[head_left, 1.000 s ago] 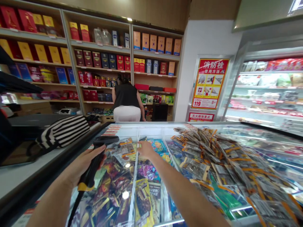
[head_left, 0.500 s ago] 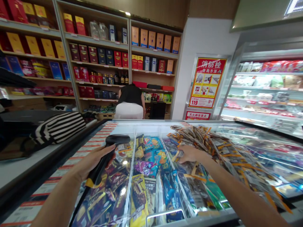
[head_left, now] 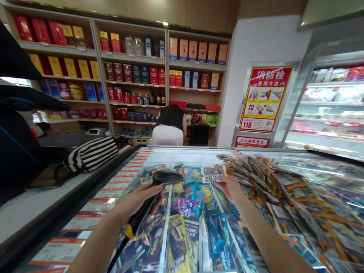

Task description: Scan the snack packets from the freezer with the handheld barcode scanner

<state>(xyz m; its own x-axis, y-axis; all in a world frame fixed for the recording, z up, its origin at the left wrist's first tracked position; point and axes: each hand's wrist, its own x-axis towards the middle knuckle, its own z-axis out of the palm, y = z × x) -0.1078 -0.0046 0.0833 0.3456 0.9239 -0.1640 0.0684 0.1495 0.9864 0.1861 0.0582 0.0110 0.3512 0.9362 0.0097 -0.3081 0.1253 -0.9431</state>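
My left hand [head_left: 133, 203] is closed round the handle of a black handheld scanner [head_left: 166, 177], whose head points toward the freezer's middle. My right hand [head_left: 231, 187] pinches a small grey packet with orange ends [head_left: 213, 173] and holds it up just right of the scanner head. Both hover over an open chest freezer [head_left: 136, 155] divided by white wire partitions and filled with colourful ice-cream wrappers. To the right, a heap of the same grey-and-orange packets [head_left: 273, 185] lies on the freezer's glass.
A striped bag [head_left: 91, 153] lies on the counter to the left. A person in a black top [head_left: 170, 125] bends over at the shelves of boxed goods behind the freezer. A refrigerated display case [head_left: 330, 110] stands at right beside a red poster [head_left: 265, 98].
My right hand went from the freezer's middle to the packet heap, took one packet and lifted it toward the scanner. My left hand brought the scanner rightward.
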